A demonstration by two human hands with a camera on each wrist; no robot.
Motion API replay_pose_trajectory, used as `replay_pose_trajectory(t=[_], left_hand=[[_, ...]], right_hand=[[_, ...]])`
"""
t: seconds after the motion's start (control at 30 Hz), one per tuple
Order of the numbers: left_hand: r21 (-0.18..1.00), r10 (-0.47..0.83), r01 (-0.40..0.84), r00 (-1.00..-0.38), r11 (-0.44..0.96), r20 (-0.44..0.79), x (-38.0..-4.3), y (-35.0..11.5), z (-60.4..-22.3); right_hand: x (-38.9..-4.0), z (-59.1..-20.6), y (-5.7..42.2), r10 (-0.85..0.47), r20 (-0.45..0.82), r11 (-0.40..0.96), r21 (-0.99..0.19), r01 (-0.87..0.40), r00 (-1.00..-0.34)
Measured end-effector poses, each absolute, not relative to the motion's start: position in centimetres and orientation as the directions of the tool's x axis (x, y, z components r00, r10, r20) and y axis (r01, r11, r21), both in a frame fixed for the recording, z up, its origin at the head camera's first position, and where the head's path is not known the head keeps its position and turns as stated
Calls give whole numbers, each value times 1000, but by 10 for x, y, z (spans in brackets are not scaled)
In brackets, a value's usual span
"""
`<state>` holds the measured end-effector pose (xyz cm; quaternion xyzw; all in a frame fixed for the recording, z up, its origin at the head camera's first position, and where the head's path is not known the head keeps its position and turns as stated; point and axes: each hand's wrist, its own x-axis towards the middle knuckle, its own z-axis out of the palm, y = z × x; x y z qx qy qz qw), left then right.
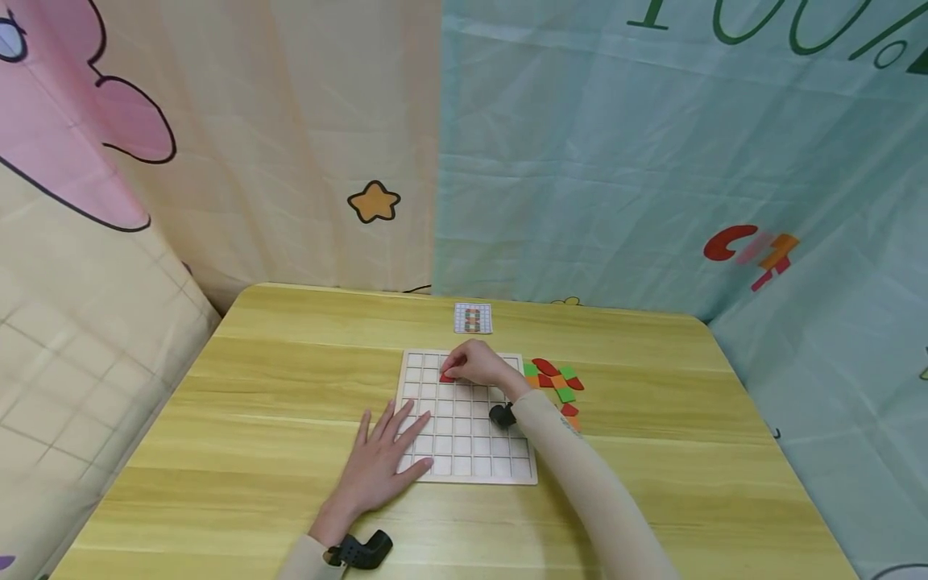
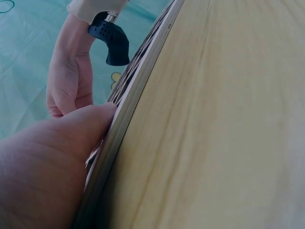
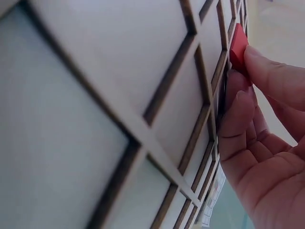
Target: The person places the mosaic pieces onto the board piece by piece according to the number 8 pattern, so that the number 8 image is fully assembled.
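Observation:
A white grid board [image 1: 461, 467] with raised lines between its square cells lies on the wooden table. My right hand [image 1: 474, 362] is over the board's far part and pinches a small red tile [image 1: 446, 378] between thumb and fingers. In the right wrist view the red tile [image 3: 238, 50] stands tilted at the thumb tip, close to the grid lines. My left hand [image 1: 379, 463] lies with spread, straight fingers on the board's near left edge. The left wrist view shows the left thumb [image 2: 90, 121] against the board's side.
Several red, green and orange tiles [image 1: 565, 395] lie loose right of the board, partly hidden by the right forearm. A small printed pattern card [image 1: 473, 318] lies beyond the board. The table [image 1: 290, 346] extends around them, with hanging cloth behind its far edge.

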<state>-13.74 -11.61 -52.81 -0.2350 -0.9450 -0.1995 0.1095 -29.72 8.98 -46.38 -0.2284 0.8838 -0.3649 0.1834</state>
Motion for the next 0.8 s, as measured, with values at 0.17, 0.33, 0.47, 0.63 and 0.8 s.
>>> replay_pose_trajectory(t=[0.17,0.33,0.47,0.63,0.8], left_hand=[[327,400,498,-858,804,321,-137,-116,-528],[327,399,496,-859,804,322,-137,-117,-529],[327,401,492,-862,807,308,-138,-117,-529],[327,400,500,-856,802,328,-137,-116,-528],[314,397,494,-858,811,326,-137,-116,-528]], right_hand=[[-297,-464,88,-527,-158,633,-729,-262,-835],[-295,-463,87,-538,-146,625,-730,-277,-830],[-293,-464,88,-552,-136,641,-700,-314,-823],[-289,-464,93,-579,-123,655,-659,-370,-806],[-282,-464,105,-575,-70,640,-659,-395,-815]])
